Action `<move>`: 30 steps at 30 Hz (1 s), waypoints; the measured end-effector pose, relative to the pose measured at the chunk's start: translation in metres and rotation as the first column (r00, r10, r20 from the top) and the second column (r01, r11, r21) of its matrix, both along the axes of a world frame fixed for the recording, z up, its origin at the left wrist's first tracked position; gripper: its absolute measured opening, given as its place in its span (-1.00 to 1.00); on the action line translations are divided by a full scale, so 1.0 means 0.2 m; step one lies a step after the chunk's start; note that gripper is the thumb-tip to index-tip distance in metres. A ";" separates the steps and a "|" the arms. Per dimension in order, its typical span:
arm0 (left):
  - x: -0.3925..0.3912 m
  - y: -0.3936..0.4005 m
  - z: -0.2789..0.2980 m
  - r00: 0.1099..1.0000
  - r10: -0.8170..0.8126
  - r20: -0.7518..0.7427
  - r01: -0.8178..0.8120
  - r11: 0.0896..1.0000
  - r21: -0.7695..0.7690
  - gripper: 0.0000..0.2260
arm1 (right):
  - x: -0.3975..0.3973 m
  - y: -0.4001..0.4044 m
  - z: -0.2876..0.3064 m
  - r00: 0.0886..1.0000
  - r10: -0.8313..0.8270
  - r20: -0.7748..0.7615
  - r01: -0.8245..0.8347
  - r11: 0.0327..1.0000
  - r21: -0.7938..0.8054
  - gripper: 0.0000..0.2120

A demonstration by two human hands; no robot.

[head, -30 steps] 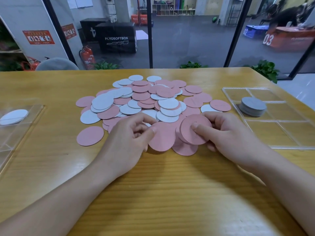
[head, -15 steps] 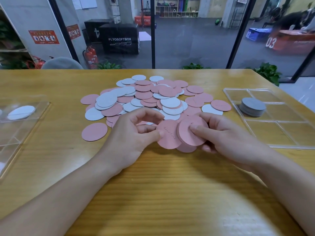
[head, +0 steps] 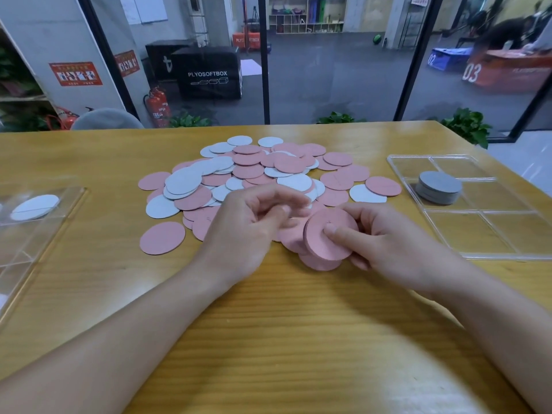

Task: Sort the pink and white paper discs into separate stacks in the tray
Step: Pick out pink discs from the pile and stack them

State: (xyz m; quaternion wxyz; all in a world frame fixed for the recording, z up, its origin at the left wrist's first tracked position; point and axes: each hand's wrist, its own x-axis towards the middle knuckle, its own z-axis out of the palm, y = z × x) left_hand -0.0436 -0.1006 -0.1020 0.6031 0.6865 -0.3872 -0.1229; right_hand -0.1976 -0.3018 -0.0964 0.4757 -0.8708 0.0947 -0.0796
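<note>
Wooden table (head: 268, 339) under glass wall; right hand (head: 385, 243) fingers clamp pink discs (head: 328, 234).

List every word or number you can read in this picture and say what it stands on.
"PLYOSOFTBOX": black box behind the glass.
"03": orange box at far right.
"02": blue box beside it.
Orange box farther back: partly hidden, unreadable.
Red wall signs: too small to read.
Discs and trays: no readable text.
</note>
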 end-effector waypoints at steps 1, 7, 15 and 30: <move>0.02 -0.01 -0.01 0.985 0.083 0.152 -0.090 0.995 0.045 -0.74 | 0.00 -0.01 0.00 0.999 -0.036 -0.002 0.036 0.999 0.000 -0.74; 0.02 -0.04 -0.11 0.881 -0.021 0.473 -0.227 0.858 0.461 -0.50 | 0.01 -0.02 0.01 0.976 -0.212 0.049 0.205 0.970 0.129 -0.73; -0.02 0.02 -0.09 0.858 -0.029 0.513 -0.263 0.833 0.486 -0.50 | 0.01 -0.01 0.00 0.968 -0.252 0.007 0.249 0.961 0.121 -0.75; -0.01 0.14 -0.01 0.998 0.060 -0.025 -0.056 0.985 0.161 -0.96 | 0.00 0.01 0.03 0.996 -0.069 -0.054 0.082 0.951 0.299 -0.73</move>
